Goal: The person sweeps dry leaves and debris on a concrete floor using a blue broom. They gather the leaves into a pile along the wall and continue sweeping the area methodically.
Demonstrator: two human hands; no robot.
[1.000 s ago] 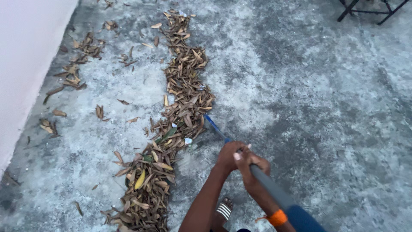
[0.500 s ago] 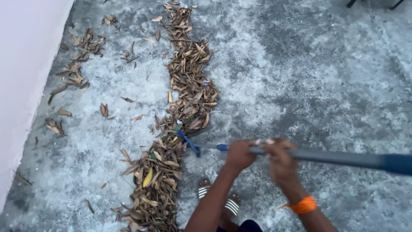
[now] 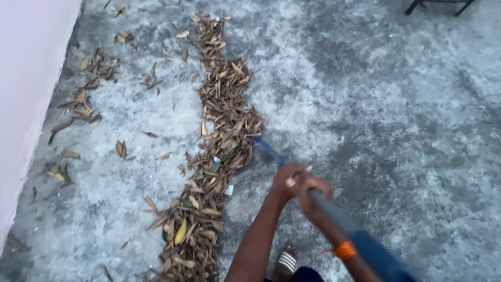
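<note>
Sweeping stroke in hand: dry leaves gathered into a row on concrete floor.
Left hand (image 3: 286, 180) and right hand (image 3: 312, 189) both clasp broom handle (image 3: 334, 211); leaf row (image 3: 219, 141) beside broom head; next push needs low angle.

We see a rough grey concrete floor (image 3: 396, 130), mottled with pale patches, filling most of the frame. Along the left edge runs a pale wall (image 3: 31, 94), meeting the floor on a slant. Between that wall and the frame's centre lie scattered dry leaves (image 3: 86, 99) — small clusters in the upper left, single ones lower down. At the top right corner we make out dark metal legs (image 3: 436, 5) of some piece of furniture, cut off by the frame. At the bottom centre a striped sandal (image 3: 286, 259) rests on the floor — partly hidden.
</note>
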